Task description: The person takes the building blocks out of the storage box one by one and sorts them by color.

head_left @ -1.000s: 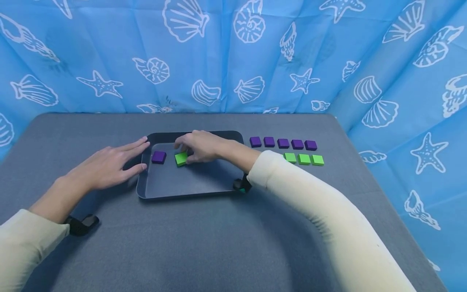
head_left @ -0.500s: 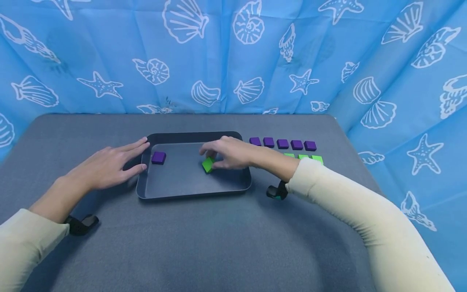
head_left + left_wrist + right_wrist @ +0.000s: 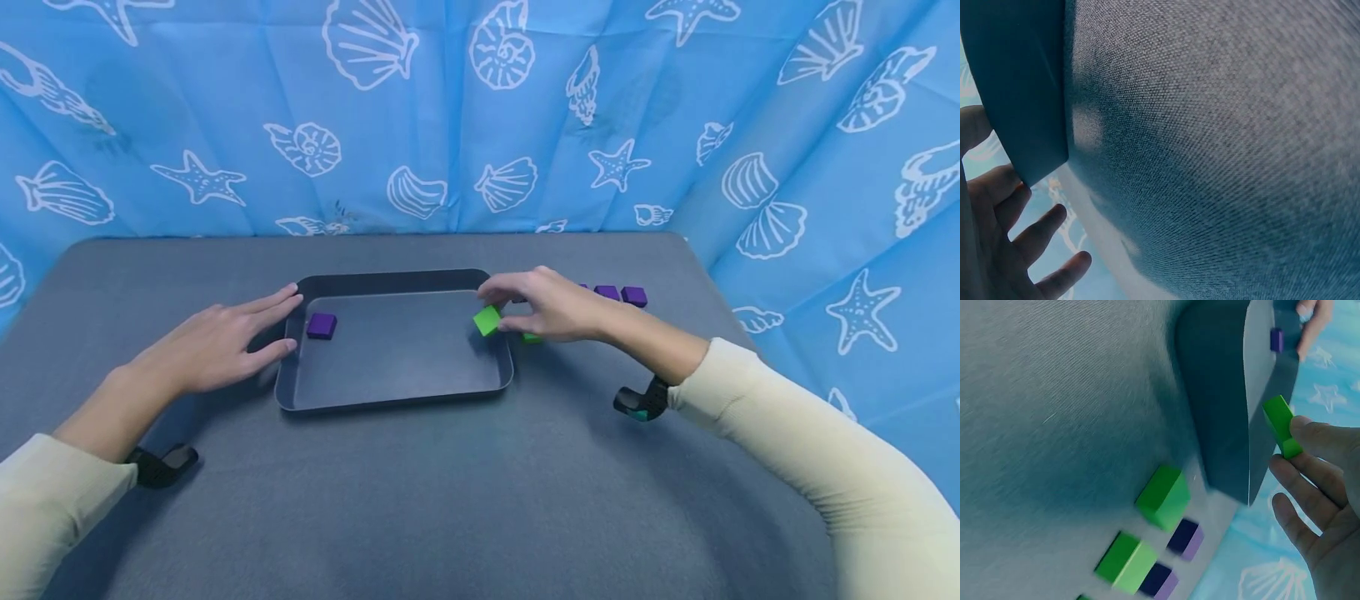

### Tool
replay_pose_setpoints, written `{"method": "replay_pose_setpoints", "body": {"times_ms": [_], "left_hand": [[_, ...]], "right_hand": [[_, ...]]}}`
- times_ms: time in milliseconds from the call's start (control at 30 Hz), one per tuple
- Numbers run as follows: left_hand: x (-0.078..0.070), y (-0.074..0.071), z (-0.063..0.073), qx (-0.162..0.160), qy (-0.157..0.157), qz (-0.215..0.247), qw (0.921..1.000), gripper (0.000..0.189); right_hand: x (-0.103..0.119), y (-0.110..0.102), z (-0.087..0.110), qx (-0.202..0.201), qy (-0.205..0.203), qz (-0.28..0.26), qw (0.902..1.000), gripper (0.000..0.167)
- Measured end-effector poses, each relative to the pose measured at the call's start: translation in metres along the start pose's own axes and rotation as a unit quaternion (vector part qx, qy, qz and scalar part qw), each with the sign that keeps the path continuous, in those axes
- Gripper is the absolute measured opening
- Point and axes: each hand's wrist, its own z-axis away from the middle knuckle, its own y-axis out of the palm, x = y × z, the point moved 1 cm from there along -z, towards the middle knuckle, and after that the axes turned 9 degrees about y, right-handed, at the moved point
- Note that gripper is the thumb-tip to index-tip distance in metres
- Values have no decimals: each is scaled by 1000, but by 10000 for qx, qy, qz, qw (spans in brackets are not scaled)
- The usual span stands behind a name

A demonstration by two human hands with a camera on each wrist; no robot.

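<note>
My right hand (image 3: 557,307) pinches a green square block (image 3: 487,321) between thumb and fingers, over the right end of the dark baking tray (image 3: 397,401). In the right wrist view the pinched block (image 3: 1280,423) shows tilted, close above the tray's edge. A purple block (image 3: 322,326) lies inside the tray, near its left wall. My left hand (image 3: 217,346) has its fingers straight, with the fingertips right at the tray's left rim. The left wrist view shows those fingers spread next to the tray's outer wall (image 3: 1022,81).
Right of the tray, a row of purple blocks (image 3: 633,297) sits on the grey cloth, partly hidden by my right hand. Green blocks (image 3: 1163,497) stand in front of that row, most of them covered in the head view. A blue shell-print curtain (image 3: 420,108) hangs behind the table.
My right hand has lifted the green block from the left part of the tray and carried it right, to the tray's right end. The left hand stays at the rim.
</note>
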Motion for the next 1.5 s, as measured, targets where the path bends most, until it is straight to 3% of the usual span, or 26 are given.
{"method": "replay_pose_setpoints", "body": {"times_ms": [400,633,900,1267,1500], "left_hand": [[-2,-3,-2,63,-11,6,10000,72],[-2,-3,0,44,-3,4,10000,71],[-2,-2,-1,73,-46,18,10000,72],[-2,-2,-1,117,-20,43,9999,72],[-2,-1,0,35,-14,31,10000,71]], "right_hand": [[-54,-21,56,-1003,231,-162,9946,40],[-81,-25,91,-1666,291,-184,9854,39],[-110,-21,128,-2159,932,-289,9715,38],[-146,-17,159,-2367,1669,-716,9545,38],[-164,-16,172,-2460,1785,-592,9508,38]]}}
